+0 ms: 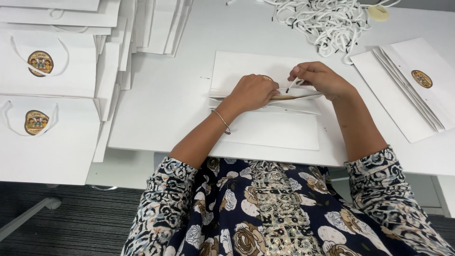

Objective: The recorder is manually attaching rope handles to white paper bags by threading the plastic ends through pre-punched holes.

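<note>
Mid-table (161,109), flat white bag (265,102) lies; left hand (251,92) presses its open mouth, fingers together. Right hand (320,78) pinches white cord (291,85) at bag's rim. Cord pile (327,21) beyond bag; finished bags (52,71) stacked left of it, more bags (412,90) right.

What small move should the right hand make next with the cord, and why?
Probably push the cord tip down through the bag's top edge. The right hand pinches the white cord just above the flat white paper bag, which the left hand presses down; no handle is threaded yet.
</note>
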